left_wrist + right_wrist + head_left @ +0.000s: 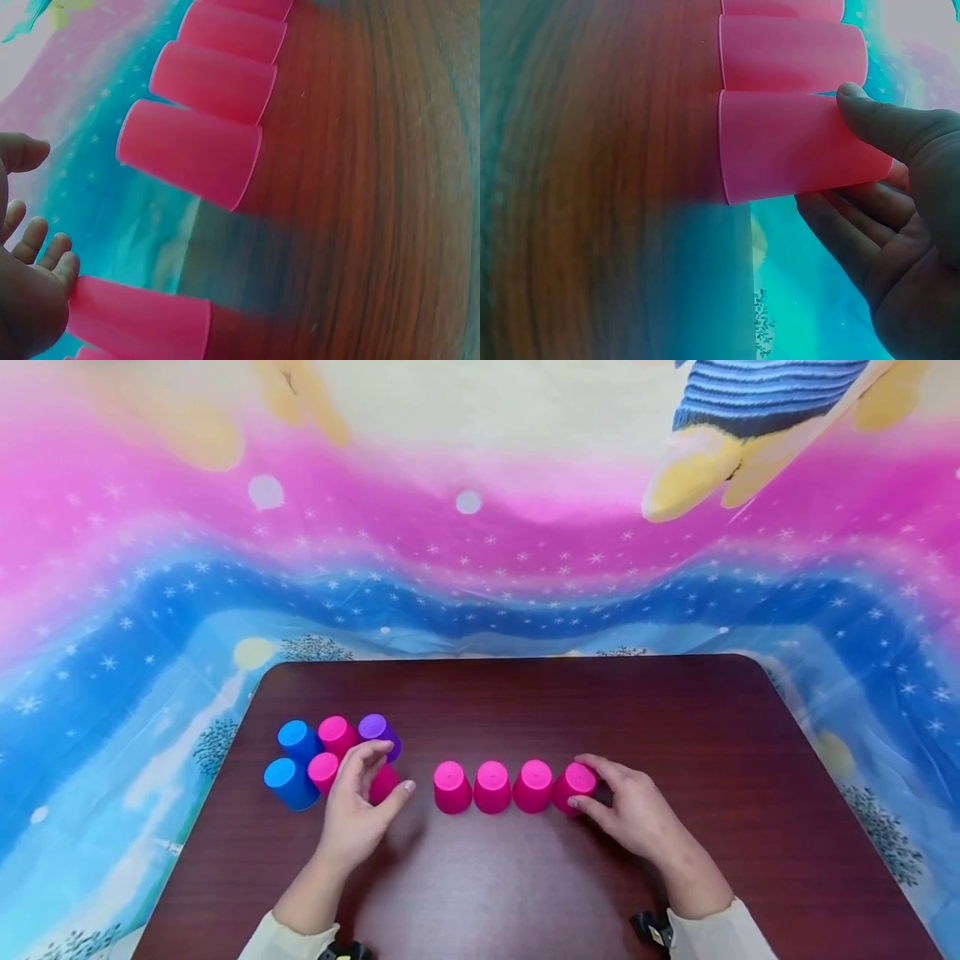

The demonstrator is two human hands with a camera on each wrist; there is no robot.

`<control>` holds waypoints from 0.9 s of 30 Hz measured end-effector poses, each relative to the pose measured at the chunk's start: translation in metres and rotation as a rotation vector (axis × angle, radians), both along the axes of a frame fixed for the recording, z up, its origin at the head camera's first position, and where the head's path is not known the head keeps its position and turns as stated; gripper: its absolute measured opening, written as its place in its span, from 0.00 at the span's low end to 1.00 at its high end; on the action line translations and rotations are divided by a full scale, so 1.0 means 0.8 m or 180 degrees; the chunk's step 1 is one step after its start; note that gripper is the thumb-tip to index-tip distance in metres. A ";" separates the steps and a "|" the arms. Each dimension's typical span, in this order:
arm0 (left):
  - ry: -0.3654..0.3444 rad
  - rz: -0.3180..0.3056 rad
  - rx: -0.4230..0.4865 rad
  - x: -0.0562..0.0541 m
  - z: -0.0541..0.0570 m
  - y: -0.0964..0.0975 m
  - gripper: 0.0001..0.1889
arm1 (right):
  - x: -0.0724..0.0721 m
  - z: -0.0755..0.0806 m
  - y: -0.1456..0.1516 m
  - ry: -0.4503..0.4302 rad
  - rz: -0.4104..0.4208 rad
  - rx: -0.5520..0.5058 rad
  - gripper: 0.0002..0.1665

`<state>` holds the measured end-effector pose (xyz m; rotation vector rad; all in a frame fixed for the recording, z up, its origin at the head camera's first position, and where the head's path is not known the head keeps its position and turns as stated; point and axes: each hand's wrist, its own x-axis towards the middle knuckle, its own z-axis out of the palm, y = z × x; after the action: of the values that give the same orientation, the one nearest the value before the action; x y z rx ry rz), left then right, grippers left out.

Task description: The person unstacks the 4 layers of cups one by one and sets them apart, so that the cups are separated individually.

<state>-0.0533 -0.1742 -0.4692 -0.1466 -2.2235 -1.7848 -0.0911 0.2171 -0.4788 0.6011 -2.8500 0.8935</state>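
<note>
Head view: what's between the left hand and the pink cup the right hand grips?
Three upturned pink cups in a row, plus bare tabletop nearer the left hand; head view shows it.

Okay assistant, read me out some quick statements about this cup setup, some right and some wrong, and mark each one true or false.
1. The right hand holds the rightmost cup of the row. True.
2. The row of pink cups counts six. False: the row of pink cups counts four.
3. One blue cup stands farther from the person than the other blue cup. True.
4. The left hand grips a blue cup. False: the left hand holds nothing.
5. The purple cup lies on its side. False: the purple cup stands base-up.
6. The table is dark reddish brown. True.
</note>
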 end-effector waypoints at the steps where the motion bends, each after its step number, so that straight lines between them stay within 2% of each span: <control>1: -0.0004 -0.0009 -0.0030 -0.001 -0.002 0.003 0.36 | 0.000 0.000 0.000 0.0004 0.0004 0.0002 0.39; 9: 0.0073 -0.0264 -0.0121 -0.012 -0.013 0.026 0.37 | 0.002 -0.003 0.001 0.0128 0.0003 0.0012 0.40; 10: 0.0036 -0.0295 -0.0092 -0.012 -0.011 0.030 0.36 | 0.002 -0.003 0.001 0.0128 0.0004 0.0015 0.40; 14: -0.0135 -0.0414 0.0039 -0.018 -0.024 0.042 0.35 | 0.002 -0.003 0.000 0.0077 -0.0016 0.0042 0.41; 18: -0.0370 -0.0496 0.0046 -0.024 -0.037 0.049 0.36 | 0.001 -0.004 -0.001 0.0080 -0.0008 0.0052 0.40; 27: -0.0626 -0.0379 -0.0260 -0.025 -0.047 0.064 0.38 | 0.002 -0.005 -0.001 0.0171 0.0013 0.0035 0.39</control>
<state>-0.0734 -0.1229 -0.5068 -0.1278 -2.4746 -1.8411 -0.0896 0.2166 -0.4832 0.6228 -2.8088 0.8498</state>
